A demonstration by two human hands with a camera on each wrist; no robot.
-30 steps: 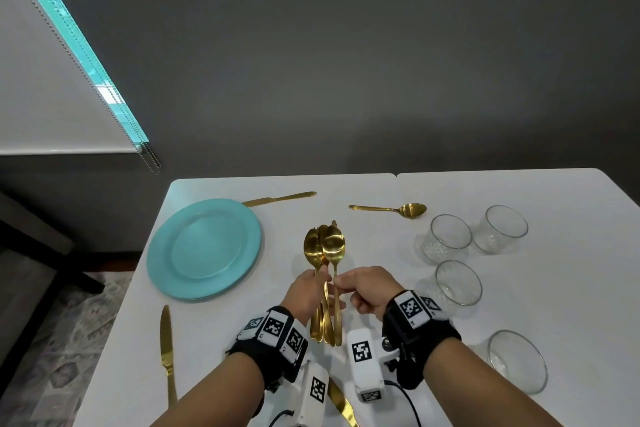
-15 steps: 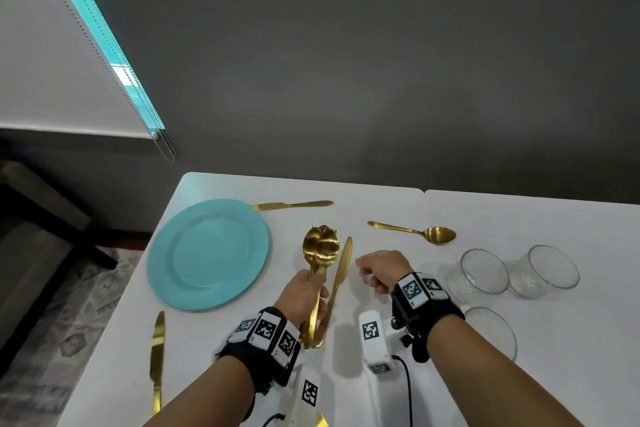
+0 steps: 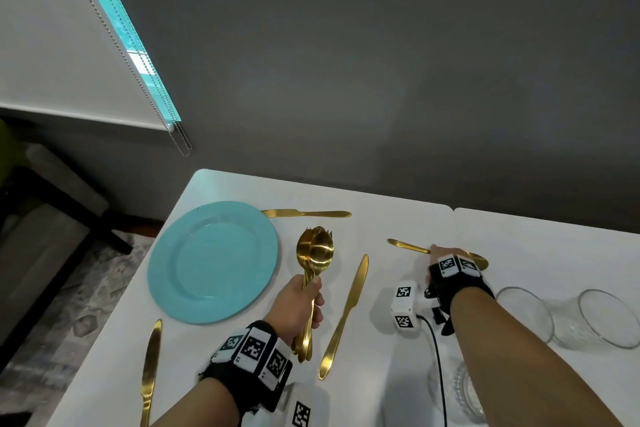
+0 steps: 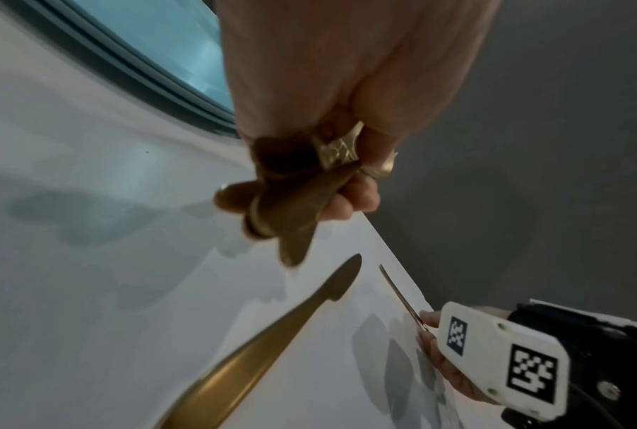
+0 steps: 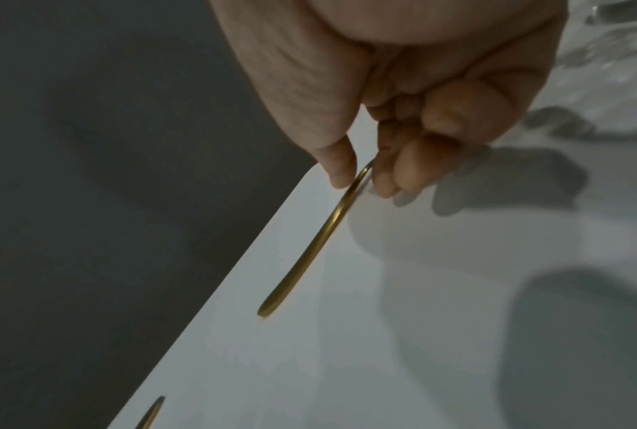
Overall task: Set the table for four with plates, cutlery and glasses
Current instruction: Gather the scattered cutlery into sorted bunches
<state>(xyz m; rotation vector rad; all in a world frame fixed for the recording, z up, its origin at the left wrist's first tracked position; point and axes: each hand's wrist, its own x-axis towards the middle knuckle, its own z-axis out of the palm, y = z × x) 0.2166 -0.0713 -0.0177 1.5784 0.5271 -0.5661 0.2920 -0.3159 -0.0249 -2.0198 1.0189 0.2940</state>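
My left hand (image 3: 306, 295) grips a bundle of gold spoons and forks (image 3: 314, 250) by the handles, heads pointing away, just right of the teal plate (image 3: 213, 260). In the left wrist view the handle ends (image 4: 295, 203) fan out below my curled fingers. My right hand (image 3: 435, 251) reaches to a lone gold spoon (image 3: 407, 246) near the table's far edge. The right wrist view shows its thumb (image 5: 340, 171) and fingertips pinching the spoon's handle (image 5: 309, 255), which still touches the table. A gold knife (image 3: 346, 315) lies between my hands.
Another gold knife (image 3: 306, 213) lies beyond the plate, and a third (image 3: 150, 371) lies near the table's left front edge. Clear glasses (image 3: 526, 312) (image 3: 606, 319) stand at the right, one more (image 3: 453, 392) under my right forearm. The table's far edge (image 3: 346, 185) is close.
My right hand left the bundle, a gold knife now lies on the table beside it, and the right hand has moved far right onto the lone spoon. My left hand still holds the bundle.
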